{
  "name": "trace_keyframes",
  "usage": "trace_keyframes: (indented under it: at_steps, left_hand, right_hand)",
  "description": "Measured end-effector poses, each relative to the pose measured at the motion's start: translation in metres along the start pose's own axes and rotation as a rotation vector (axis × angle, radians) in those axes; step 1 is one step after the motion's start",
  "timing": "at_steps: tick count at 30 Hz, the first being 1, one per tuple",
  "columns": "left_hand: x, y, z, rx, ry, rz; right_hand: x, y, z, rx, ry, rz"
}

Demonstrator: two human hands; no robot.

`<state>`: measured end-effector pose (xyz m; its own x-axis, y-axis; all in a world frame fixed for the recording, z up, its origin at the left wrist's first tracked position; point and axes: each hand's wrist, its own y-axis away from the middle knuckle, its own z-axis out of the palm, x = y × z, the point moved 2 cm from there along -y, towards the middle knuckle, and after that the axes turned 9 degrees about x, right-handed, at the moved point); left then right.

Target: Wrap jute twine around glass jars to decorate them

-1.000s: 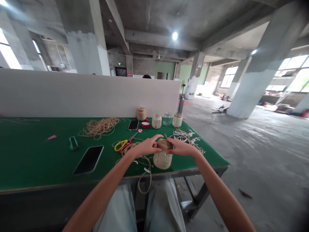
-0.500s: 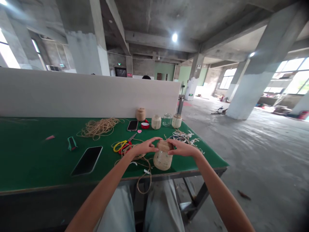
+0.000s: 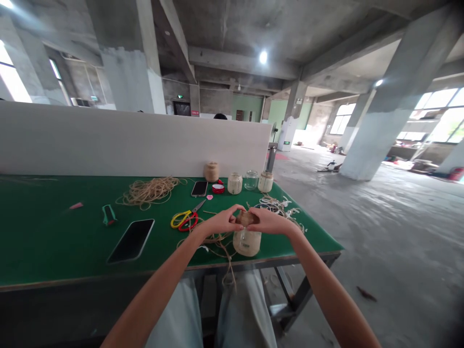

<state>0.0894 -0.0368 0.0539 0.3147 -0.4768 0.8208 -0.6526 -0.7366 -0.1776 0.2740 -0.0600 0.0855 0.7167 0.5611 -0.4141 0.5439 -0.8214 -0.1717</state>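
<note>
A glass jar (image 3: 247, 242) stands upright at the table's front edge, its body pale and its neck wound with brown twine. From the left, my left hand (image 3: 225, 220) curls its fingers and thumb around the wrapped neck. My right hand (image 3: 268, 221) grips the same neck from the other side, so both hands are closed on the jar. Loose twine (image 3: 217, 240) lies left of the jar, with a strand hanging over the table edge. Scissors (image 3: 184, 219) with yellow and red handles rest beyond my left hand.
On the green table (image 3: 65, 241) lie a large phone (image 3: 131, 240), a teal-handled cutter (image 3: 108, 214), a twine heap (image 3: 150, 191), a smaller phone (image 3: 199, 188) and red tape (image 3: 218, 188). Several jars (image 3: 235, 183) stand at the back, before a white partition (image 3: 137, 142). Scraps (image 3: 281, 207) lie at right.
Both hands have closed in tighter around the jar's neck, and the jar has turned and shifted slightly right. The hanging twine loop has changed shape and moved right.
</note>
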Motion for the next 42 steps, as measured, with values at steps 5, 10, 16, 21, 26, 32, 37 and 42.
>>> trace_keyframes:
  at_steps: [5,10,16,21,26,32,37,42]
  left_hand:
    - [-0.005,0.0,-0.001,-0.032,0.021,0.009]
    - [-0.013,-0.002,0.001,-0.047,0.028,0.014]
    - [-0.005,-0.005,0.006,-0.002,-0.052,0.003]
    - [0.008,-0.005,0.008,0.024,-0.154,0.002]
    - [0.004,0.012,-0.009,-0.01,-0.263,-0.063]
    - [0.011,0.022,-0.047,0.106,-0.49,-0.089]
    - [0.003,0.021,-0.067,0.209,-0.663,-0.097]
    - [-0.035,0.038,-0.056,0.259,-0.743,-0.158]
  right_hand:
    - [0.006,0.001,-0.001,-0.028,-0.061,-0.043]
    - [0.01,0.007,-0.003,-0.042,-0.098,-0.059]
    - [0.007,0.008,-0.007,-0.031,-0.055,-0.017]
    - [-0.003,0.001,-0.005,-0.042,-0.016,-0.004]
    - [-0.004,0.003,-0.011,-0.012,0.011,0.012]
    - [-0.003,0.007,-0.025,0.2,0.06,0.056]
    - [-0.004,-0.002,-0.027,0.374,0.066,0.102]
    - [0.001,-0.013,-0.018,0.489,0.066,0.128]
